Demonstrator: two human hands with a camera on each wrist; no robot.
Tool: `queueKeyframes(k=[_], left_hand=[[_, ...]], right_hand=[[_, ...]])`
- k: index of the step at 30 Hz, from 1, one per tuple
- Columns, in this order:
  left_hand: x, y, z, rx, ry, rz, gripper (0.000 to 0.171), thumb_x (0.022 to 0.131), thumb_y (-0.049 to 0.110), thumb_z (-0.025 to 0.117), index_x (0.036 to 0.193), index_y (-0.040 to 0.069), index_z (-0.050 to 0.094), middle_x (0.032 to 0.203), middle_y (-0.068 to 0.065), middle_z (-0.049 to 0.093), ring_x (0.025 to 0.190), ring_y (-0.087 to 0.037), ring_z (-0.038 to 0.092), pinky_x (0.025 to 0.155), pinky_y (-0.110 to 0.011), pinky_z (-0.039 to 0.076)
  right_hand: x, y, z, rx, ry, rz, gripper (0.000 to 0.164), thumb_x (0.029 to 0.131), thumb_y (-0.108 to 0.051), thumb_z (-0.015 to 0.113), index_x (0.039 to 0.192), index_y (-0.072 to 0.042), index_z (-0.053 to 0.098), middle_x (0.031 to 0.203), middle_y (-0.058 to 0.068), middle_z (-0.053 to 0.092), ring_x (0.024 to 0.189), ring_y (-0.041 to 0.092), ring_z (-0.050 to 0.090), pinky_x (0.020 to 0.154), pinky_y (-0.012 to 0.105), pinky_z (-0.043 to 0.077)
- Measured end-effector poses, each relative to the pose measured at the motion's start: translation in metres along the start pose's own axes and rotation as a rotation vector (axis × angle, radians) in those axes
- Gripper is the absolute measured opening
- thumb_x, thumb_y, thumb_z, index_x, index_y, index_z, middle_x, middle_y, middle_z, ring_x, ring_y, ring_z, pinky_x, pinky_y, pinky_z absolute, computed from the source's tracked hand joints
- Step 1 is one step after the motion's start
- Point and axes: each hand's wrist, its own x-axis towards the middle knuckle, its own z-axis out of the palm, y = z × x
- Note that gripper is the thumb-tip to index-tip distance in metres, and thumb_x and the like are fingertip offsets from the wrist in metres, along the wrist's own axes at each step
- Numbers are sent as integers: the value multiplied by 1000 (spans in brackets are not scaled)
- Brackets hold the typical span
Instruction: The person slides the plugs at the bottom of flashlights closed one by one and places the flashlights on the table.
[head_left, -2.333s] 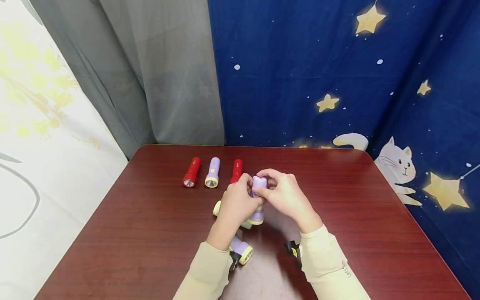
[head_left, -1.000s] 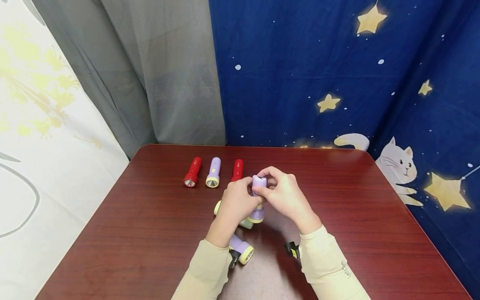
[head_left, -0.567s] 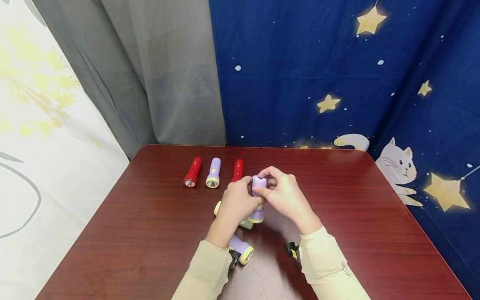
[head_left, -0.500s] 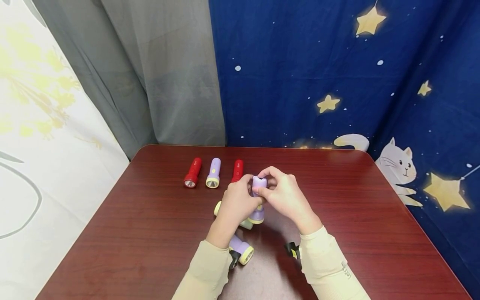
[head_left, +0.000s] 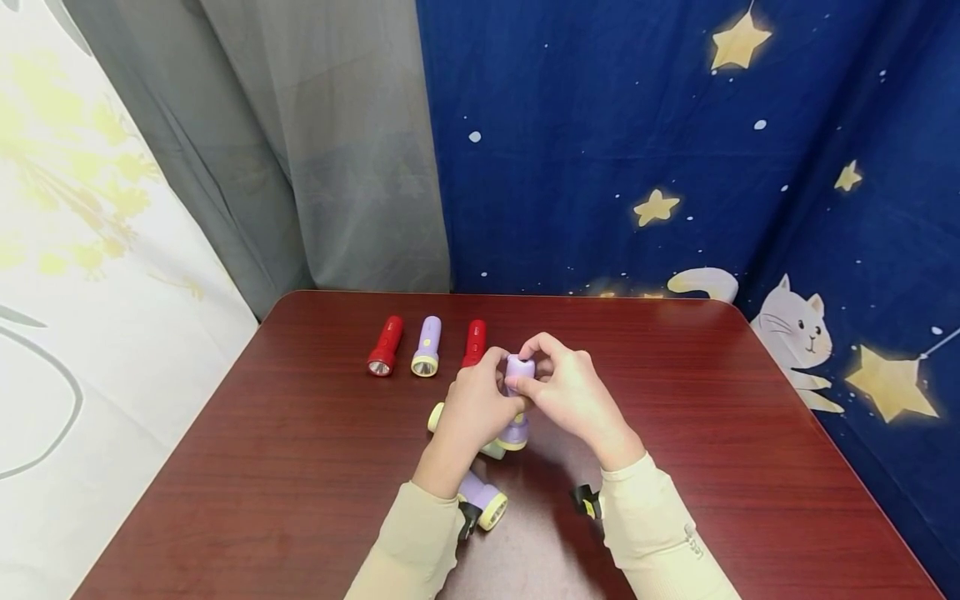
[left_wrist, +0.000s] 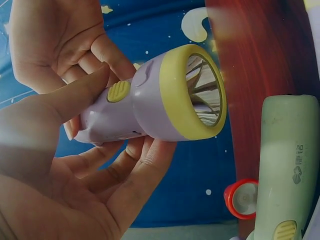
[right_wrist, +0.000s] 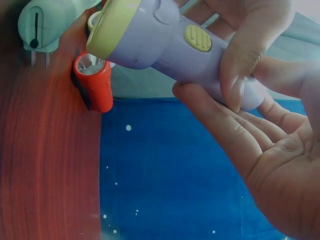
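Note:
Both hands hold one light purple flashlight (head_left: 513, 431) above the table, its yellow-rimmed lens end pointing down toward the wearer. My left hand (head_left: 480, 404) pinches the body, thumb near the yellow switch (left_wrist: 119, 92) and fingers underneath. At the tail end, my right hand (head_left: 570, 387) grips with thumb and fingers. Below and partly behind the left hand lies a pale green flashlight (left_wrist: 287, 160); the right wrist view shows two metal prongs on its end (right_wrist: 40, 37). Another purple flashlight (head_left: 483, 500) lies by the left wrist, partly covered by the sleeve and a black strap.
Toward the back of the dark red table (head_left: 712, 417) lie a red flashlight (head_left: 386, 345), a purple one (head_left: 426, 346) and a second red one (head_left: 474, 343), partly hidden by the left hand. Curtains (head_left: 600, 150) hang behind the table's far edge.
Both hands keep their hold in almost the same place. The held flashlight has tipped very slightly, so more of its tail end shows.

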Motion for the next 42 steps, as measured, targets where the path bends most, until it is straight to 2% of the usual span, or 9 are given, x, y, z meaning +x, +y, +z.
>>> queueKeyframes(k=[11, 17, 23, 33, 42], left_hand=[[0, 1, 0, -12, 19, -13, 49, 83, 25, 83, 126, 14, 61, 87, -3, 69, 74, -21, 64, 70, -38, 54], [0, 0, 1, -25, 32, -25, 45, 85, 30, 84, 117, 15, 57, 85, -2, 68, 72, -20, 63, 68, -36, 53], [3, -1, -1, -14, -5, 2, 40, 88, 37, 82, 110, 13, 58, 87, -4, 67, 73, -19, 63, 67, -32, 54], [5, -5, -2, 21, -10, 59, 46, 85, 41, 85, 117, 14, 67, 91, -2, 72, 77, -16, 63, 69, -32, 53], [4, -4, -1, 36, -10, 60, 48, 85, 48, 85, 117, 14, 72, 87, -1, 71, 74, -15, 61, 68, -31, 51]], right_hand=[[1, 3, 2, -13, 19, -19, 30, 90, -15, 85, 112, -13, 65, 96, 11, 83, 87, 17, 79, 70, 28, 59], [2, 4, 1, -24, 39, 9, 32, 91, -21, 85, 116, -17, 66, 101, 12, 83, 95, 20, 81, 75, 31, 62], [5, 3, -2, -55, 70, 33, 32, 90, -27, 86, 114, -17, 68, 95, 11, 83, 87, 18, 80, 70, 30, 57], [10, 6, -2, -23, 83, 83, 31, 92, -28, 84, 114, -15, 68, 89, 10, 83, 75, 15, 75, 66, 30, 55], [12, 12, -3, -37, 89, 92, 31, 93, -28, 83, 117, -15, 68, 93, 12, 83, 80, 18, 77, 65, 30, 56]])
